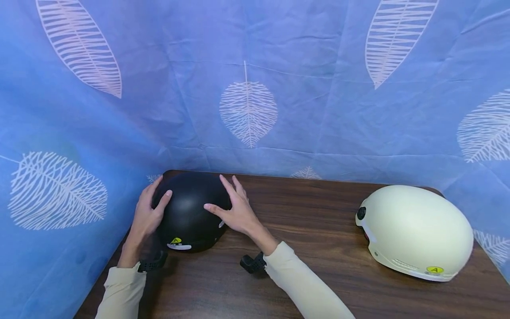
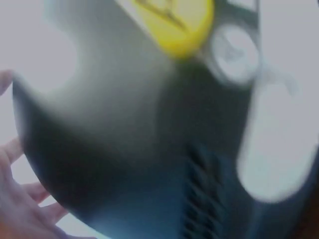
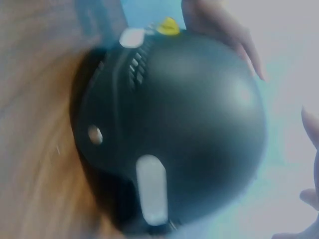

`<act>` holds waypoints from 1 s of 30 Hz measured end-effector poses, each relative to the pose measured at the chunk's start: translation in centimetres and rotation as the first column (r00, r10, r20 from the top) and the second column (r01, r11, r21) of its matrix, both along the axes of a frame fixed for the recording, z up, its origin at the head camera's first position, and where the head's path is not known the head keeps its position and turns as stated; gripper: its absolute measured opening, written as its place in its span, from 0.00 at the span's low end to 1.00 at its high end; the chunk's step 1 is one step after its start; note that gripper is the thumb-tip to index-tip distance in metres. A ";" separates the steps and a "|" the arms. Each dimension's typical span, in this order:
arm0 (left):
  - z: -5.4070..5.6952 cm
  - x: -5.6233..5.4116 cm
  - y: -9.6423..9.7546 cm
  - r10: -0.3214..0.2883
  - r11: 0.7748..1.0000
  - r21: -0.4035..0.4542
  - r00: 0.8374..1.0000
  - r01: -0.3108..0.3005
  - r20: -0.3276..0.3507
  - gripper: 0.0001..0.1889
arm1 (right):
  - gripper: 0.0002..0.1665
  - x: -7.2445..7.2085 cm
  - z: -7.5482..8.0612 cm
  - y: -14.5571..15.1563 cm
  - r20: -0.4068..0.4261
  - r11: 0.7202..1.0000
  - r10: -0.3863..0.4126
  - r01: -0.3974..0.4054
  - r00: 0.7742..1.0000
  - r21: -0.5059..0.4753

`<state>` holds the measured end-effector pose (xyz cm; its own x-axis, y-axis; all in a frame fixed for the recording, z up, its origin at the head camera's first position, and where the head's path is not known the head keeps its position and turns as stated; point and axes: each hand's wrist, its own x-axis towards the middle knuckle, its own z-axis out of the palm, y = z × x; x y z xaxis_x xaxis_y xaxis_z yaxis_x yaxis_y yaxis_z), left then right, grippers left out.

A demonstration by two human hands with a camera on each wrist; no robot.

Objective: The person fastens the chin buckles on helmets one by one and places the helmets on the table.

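Note:
A black helmet (image 1: 187,208) sits on the brown table at the left, with a yellow sticker (image 1: 176,240) and a white label low on its near side. My left hand (image 1: 148,212) lies along the helmet's left side, fingers and thumb extended. At the helmet's right is my right hand (image 1: 239,210), its fingers spread. In the right wrist view a gap separates the right fingertips (image 3: 311,124) from the black helmet (image 3: 194,114). The left wrist view shows the helmet (image 2: 114,124) very close and blurred. Its underside is hidden.
An off-white helmet (image 1: 414,230) with a yellow sticker rests at the table's right end. Behind and to the left, a blue cloth (image 1: 191,106) with white leaf prints hangs along the edge of the brown wooden table (image 1: 307,230).

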<state>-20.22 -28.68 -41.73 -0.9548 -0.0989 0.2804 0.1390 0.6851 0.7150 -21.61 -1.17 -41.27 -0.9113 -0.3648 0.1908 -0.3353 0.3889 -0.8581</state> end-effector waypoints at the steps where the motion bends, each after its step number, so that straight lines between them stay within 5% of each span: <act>1: 0.3 0.0 0.4 0.001 1.000 -0.010 1.000 -0.002 -0.021 0.33 | 0.50 0.0 0.2 0.7 -0.016 1.000 -0.011 0.010 1.000 -0.005; 8: 2.3 -0.1 3.8 -0.021 0.999 -0.031 0.989 0.016 -0.147 0.33 | 0.40 0.1 2.0 5.9 -0.097 0.995 -0.098 0.097 0.990 -0.014; 15: 3.4 -1.0 7.5 -0.101 0.995 -0.027 0.960 0.097 -0.262 0.31 | 0.37 0.6 3.3 11.1 -0.165 0.984 -0.175 0.177 0.971 -0.003; 30: 3.3 -2.6 14.5 -0.247 0.969 -0.058 0.939 0.240 -0.239 0.31 | 0.35 2.3 4.3 21.1 -0.257 0.937 -0.317 0.343 0.913 0.065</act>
<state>-22.78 -14.15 -38.45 -0.8512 0.1391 0.5061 0.4712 0.6272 0.6202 -19.36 19.97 -36.96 -0.9152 -0.0811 0.3946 -0.3617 0.5971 -0.7160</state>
